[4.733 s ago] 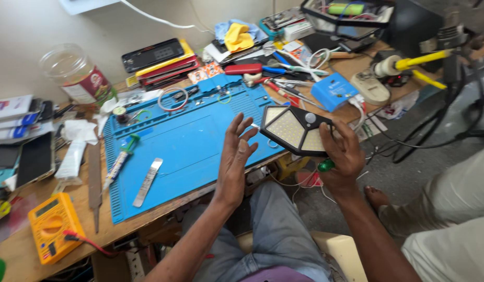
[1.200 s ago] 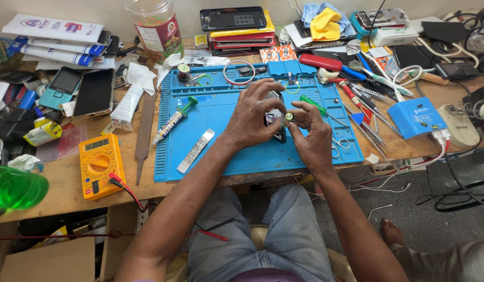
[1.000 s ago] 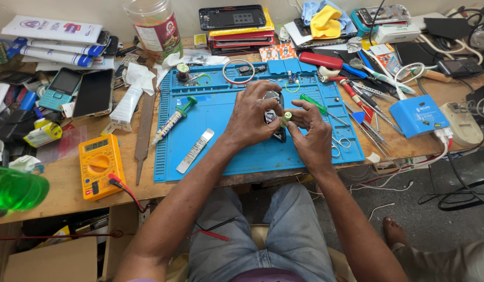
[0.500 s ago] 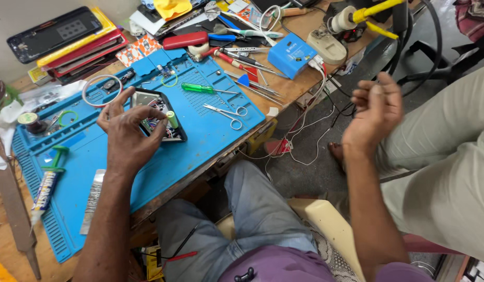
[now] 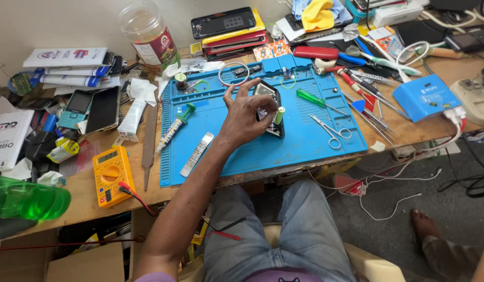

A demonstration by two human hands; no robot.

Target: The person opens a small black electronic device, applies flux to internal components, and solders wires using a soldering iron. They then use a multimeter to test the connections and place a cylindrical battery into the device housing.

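Observation:
My left hand (image 5: 245, 111) is over the blue work mat (image 5: 304, 141), fingers spread and curled, with nothing clearly in it. Just right of the thumb lies a small black opened phone (image 5: 271, 94), partly hidden by the hand. A short green-capped tool (image 5: 278, 115) stands on the phone beside my thumb. A green-handled screwdriver (image 5: 310, 98) and small scissors (image 5: 331, 130) lie on the mat to the right. My right hand is out of frame; only a sliver of arm shows at the bottom right corner.
A yellow multimeter (image 5: 112, 175) with red lead sits at the left front. Phones, boxes and a jar (image 5: 148, 32) crowd the back left. Tools, a blue box (image 5: 426, 96) and cables fill the right. A green bottle (image 5: 27, 201) is at the left edge. A bare foot (image 5: 425, 230) rests on the floor.
The view has swung back left over the bench. My right hand, raised off to the right half a second ago, has left the frame. My left hand has lifted slightly off the phone.

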